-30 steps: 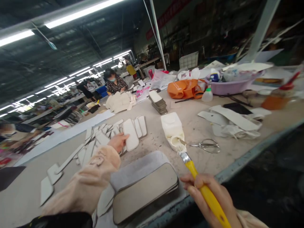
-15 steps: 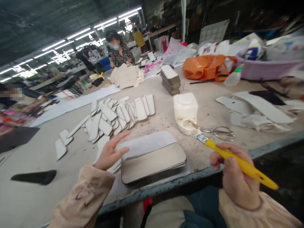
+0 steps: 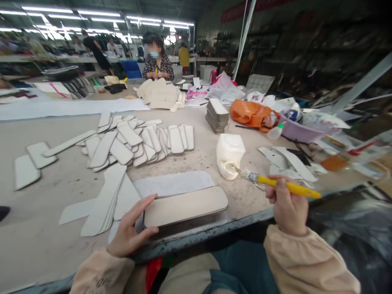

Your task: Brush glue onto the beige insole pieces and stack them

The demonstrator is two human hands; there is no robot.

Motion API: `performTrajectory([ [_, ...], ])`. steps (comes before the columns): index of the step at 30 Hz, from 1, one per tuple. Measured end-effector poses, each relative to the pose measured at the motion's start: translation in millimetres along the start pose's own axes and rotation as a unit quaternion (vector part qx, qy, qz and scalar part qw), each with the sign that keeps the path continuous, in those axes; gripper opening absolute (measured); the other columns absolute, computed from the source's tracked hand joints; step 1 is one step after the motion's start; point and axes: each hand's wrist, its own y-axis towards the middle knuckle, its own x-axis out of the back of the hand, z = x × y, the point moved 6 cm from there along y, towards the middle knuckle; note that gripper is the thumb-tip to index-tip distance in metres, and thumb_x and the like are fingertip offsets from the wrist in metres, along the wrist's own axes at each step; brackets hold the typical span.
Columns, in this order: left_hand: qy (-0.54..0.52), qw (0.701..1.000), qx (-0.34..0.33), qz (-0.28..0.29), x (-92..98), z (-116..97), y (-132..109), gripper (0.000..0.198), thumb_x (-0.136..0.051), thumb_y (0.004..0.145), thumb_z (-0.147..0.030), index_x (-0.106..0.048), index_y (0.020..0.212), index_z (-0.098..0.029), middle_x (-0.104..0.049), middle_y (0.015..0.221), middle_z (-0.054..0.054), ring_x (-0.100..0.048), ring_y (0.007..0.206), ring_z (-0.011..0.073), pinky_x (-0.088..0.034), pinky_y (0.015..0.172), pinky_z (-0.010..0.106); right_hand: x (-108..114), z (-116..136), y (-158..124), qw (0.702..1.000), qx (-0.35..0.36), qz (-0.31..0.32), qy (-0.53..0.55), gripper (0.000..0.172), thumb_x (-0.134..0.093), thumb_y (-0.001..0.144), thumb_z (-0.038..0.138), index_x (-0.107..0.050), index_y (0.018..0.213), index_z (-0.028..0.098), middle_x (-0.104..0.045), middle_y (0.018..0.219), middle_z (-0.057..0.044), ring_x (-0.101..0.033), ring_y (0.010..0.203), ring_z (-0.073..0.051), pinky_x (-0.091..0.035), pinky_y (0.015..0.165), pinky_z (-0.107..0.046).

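My right hand is closed around the yellow handle of a paintbrush. The brush's bristles are at the opening of a white plastic jug, whose cut mouth is coated with a cream substance. At the table's near edge lies a stack of long beige panels with rounded corners. My left hand spans the stack's left end, its fingers at the far edge and its thumb at the near edge. Under and behind the stack is a whitish sheet.
Loose white panels with dark edges are heaped to the left, with flat strips nearer. Behind the jug stand a panel stack, an orange bag and a purple basin. Scraps lie right. A co-worker sits opposite.
My left hand has come down from above onto the left end of the panel stack. The brush stays at the jug's mouth, its handle now flatter. The camera view has levelled.
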Motion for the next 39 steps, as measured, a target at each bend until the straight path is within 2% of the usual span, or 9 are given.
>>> performTrajectory([
  [6,-0.034,0.999,-0.006,-0.036,1.5,7.5,-6.6,0.078,-0.072,0.075,-0.035,-0.035,0.144,-0.025,-0.045,0.145,0.011,-0.042,0.133,0.0303,-0.033,0.114,0.045,-44.9,-2.7,30.9,0.969,0.066,0.139,-0.191,0.044,-0.04,0.093,0.055,-0.063,0.09,0.018,-0.061,0.063,-0.001,-0.056,0.056,-0.014,-0.041,0.057,-0.027],
  [10,-0.049,0.999,-0.002,-0.021,-0.6,10.6,-9.2,0.079,-0.071,0.077,-0.029,-0.032,0.145,-0.024,-0.044,0.146,0.013,-0.039,0.135,0.0308,-0.03,0.115,0.047,-72.2,-13.2,43.8,0.942,0.085,0.179,-0.272,0.046,-0.037,0.092,0.055,-0.065,0.091,0.019,-0.068,0.069,-0.004,-0.064,0.062,-0.018,-0.044,0.063,-0.029],
  [15,-0.039,0.999,-0.023,-0.018,-1.3,8.1,-8.0,0.08,-0.071,0.075,-0.027,-0.032,0.145,-0.022,-0.046,0.144,0.015,-0.039,0.135,0.0325,-0.027,0.116,0.051,-93.9,-26.7,50.5,0.919,0.091,0.229,-0.309,0.044,-0.039,0.092,0.055,-0.065,0.099,0.021,-0.07,0.067,-0.003,-0.066,0.064,-0.02,-0.044,0.063,-0.03],
  [18,-0.026,0.999,-0.031,-0.027,-0.8,4.5,-6.1,0.079,-0.072,0.075,-0.028,-0.034,0.144,-0.022,-0.048,0.142,0.015,-0.04,0.135,0.0326,-0.028,0.116,0.051,-93.2,-29.6,54.0,0.921,0.088,0.227,-0.304,0.042,-0.041,0.091,0.054,-0.066,0.097,0.021,-0.07,0.069,-0.003,-0.067,0.067,-0.019,-0.046,0.065,-0.03],
  [24,-0.024,0.998,-0.035,-0.045,-0.2,1.5,-5.4,0.08,-0.073,0.073,-0.031,-0.036,0.143,-0.025,-0.052,0.139,0.013,-0.042,0.134,0.0336,-0.029,0.115,0.053,-82.7,-31.5,57.7,0.952,0.066,0.225,-0.196,0.044,-0.05,0.086,0.058,-0.065,0.098,0.019,-0.068,0.072,-0.003,-0.066,0.065,-0.017,-0.051,0.063,-0.028],
  [27,-0.03,0.998,-0.029,-0.054,0.1,3.1,-6.8,0.08,-0.074,0.072,-0.032,-0.037,0.143,-0.025,-0.052,0.139,0.014,-0.042,0.133,0.0345,-0.029,0.114,0.053,-88.2,-35.6,54.0,0.943,0.064,0.265,-0.191,0.042,-0.051,0.086,0.057,-0.066,0.096,0.019,-0.069,0.074,-0.003,-0.066,0.064,-0.018,-0.051,0.063,-0.029],
  [31,-0.037,0.997,-0.039,-0.063,0.1,2.1,-7.5,0.081,-0.075,0.072,-0.031,-0.037,0.143,-0.024,-0.053,0.137,0.014,-0.044,0.132,0.0338,-0.029,0.115,0.053,-92.9,-35.6,51.6,0.926,0.062,0.294,-0.229,0.041,-0.052,0.086,0.056,-0.067,0.094,0.019,-0.066,0.065,-0.001,-0.065,0.062,-0.017,-0.05,0.064,-0.028],
  [36,-0.055,0.995,-0.046,-0.066,-0.6,2.6,-7.4,0.083,-0.076,0.071,-0.033,-0.036,0.144,-0.024,-0.055,0.135,0.014,-0.045,0.131,0.0334,-0.029,0.115,0.052,-78.2,-23.9,58.9,0.953,0.057,0.238,-0.177,0.045,-0.052,0.086,0.059,-0.066,0.091,0.016,-0.067,0.071,-0.003,-0.063,0.061,-0.015,-0.05,0.059,-0.026],
  [39,-0.053,0.996,-0.044,-0.064,-1.3,3.8,-7.4,0.082,-0.075,0.072,-0.035,-0.036,0.144,-0.024,-0.054,0.136,0.015,-0.045,0.131,0.0332,-0.03,0.115,0.051,-71.7,-23.9,56.0,0.954,0.054,0.238,-0.174,0.046,-0.052,0.086,0.059,-0.067,0.091,0.016,-0.064,0.065,-0.002,-0.061,0.058,-0.014,-0.048,0.054,-0.025],
])
